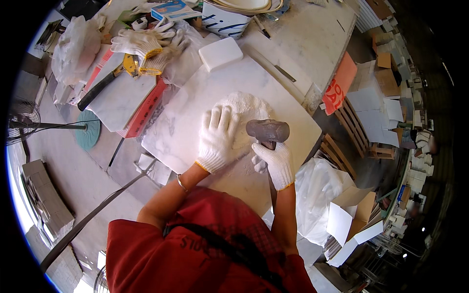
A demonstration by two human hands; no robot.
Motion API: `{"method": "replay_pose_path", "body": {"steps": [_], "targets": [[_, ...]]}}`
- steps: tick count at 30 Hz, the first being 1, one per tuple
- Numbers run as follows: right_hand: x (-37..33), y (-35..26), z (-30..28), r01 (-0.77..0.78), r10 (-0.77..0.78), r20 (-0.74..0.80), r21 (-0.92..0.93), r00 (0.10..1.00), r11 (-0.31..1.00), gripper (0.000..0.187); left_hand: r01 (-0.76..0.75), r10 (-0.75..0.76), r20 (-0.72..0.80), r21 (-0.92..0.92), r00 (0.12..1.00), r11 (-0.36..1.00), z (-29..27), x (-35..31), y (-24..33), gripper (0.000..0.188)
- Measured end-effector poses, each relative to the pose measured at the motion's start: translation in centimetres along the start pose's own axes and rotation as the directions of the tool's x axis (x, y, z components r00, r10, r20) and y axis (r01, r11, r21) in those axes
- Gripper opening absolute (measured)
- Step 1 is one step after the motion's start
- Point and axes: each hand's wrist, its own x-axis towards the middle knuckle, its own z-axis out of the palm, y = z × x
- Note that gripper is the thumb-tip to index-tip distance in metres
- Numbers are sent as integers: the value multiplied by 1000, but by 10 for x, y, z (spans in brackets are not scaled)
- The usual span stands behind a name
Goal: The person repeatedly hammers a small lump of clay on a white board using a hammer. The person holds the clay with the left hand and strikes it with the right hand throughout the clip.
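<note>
My right hand (278, 163), in a white knitted glove, is closed round the handle of a club hammer (268, 131) just under its heavy dark head. The hammer head is over the near right edge of a heap of white powder (246, 105). Against the left side of that heap lies my left hand (218, 136), also gloved, its fingers stretched out. What is under its palm is hidden. The powder rests on a pale marble slab (173, 119). Toward the far corner of the slab sits a white rounded block (221, 53).
At the left, a yellow-and-black hand tool (105, 82) and spare gloves (137, 43) lie on a stone piece. A bucket (227, 20) stands at the back. On the right are an opened cardboard box (359, 210), plastic sheeting (317, 195) and wooden slats (354, 127).
</note>
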Motion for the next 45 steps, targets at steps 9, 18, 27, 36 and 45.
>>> {"method": "replay_pose_path", "body": {"steps": [9, 18, 27, 36, 45], "targets": [[43, 60, 5, 153, -171, -30, -317, 985, 936, 20, -26, 26, -5, 56, 1000, 998, 10, -1, -2, 82], [-20, -12, -1, 76, -77, -27, -10, 997, 997, 22, -3, 3, 0, -17, 1000, 1000, 0, -2, -1, 87], [42, 45, 10, 58, -57, 9, -157, 998, 986, 30, -27, 26, 19, 54, 999, 998, 5, 3, 0, 87], [-38, 41, -19, 30, -30, -1, 176, 1000, 984, 27, -96, 89, 82, 88, 993, 991, -4, 10, 4, 91], [-85, 118, -43, -51, 108, -342, 174, 934, 984, 28, -294, 285, 141, 50, 948, 954, 20, 65, 8, 79]]}}
